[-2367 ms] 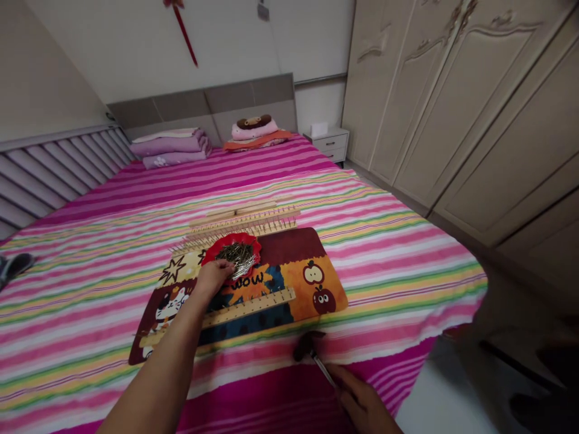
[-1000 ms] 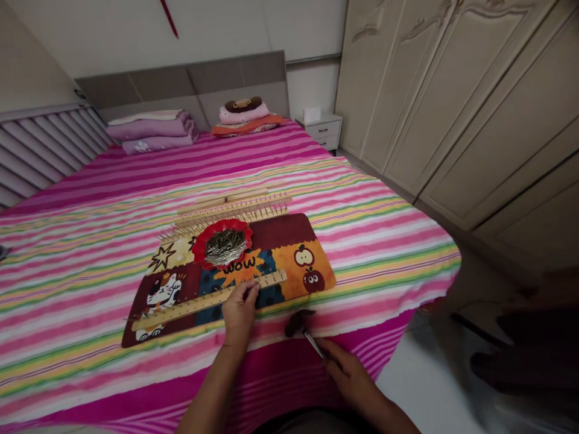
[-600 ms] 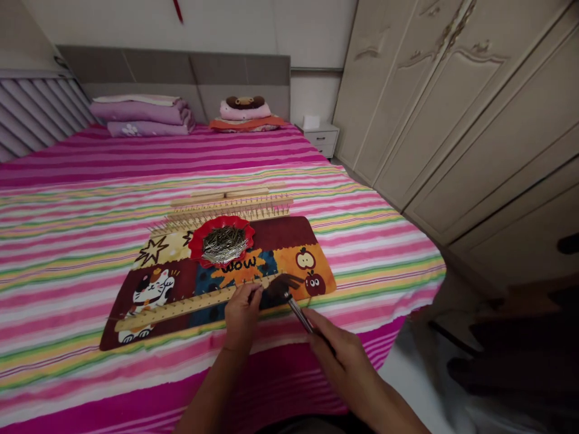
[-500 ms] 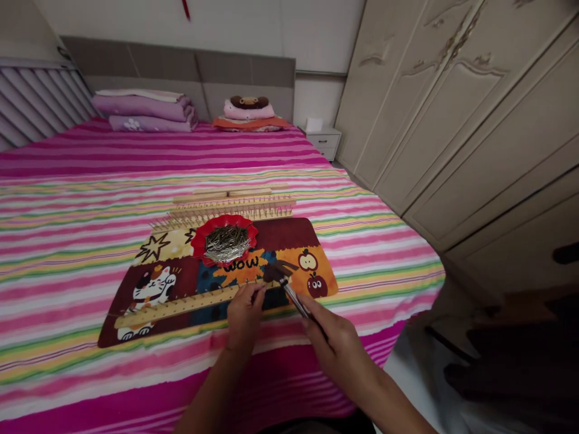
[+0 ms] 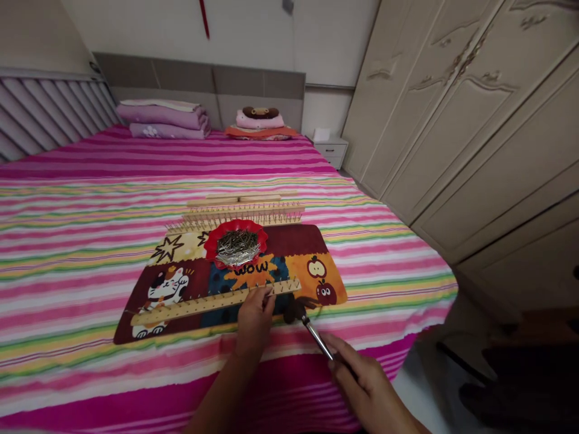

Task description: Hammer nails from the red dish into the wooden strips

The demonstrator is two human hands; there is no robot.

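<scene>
My right hand is wrapped round the handle of a hammer with a silver shaft. The dark hammer head is blurred and sits just on my side of a wooden strip, near its right end. Nails stand upright along this strip, and small holes dot its face. At the strip's right part, my left hand has its thumb and fingers pinched on a nail, mostly hidden by the fingertips. Beyond the strip, a red scalloped bowl holds a heap of loose nails.
Under the strip and bowl lies a patterned mat on a striped bedspread. More wooden strips, some studded with nails, lie behind the bowl. Folded bedding is stacked at the headboard; a wardrobe stands on the right.
The hammer has moved from over the strip's right end back towards me and down to the right. My left hand stays pinched at the strip. The whole view has shifted slightly.
</scene>
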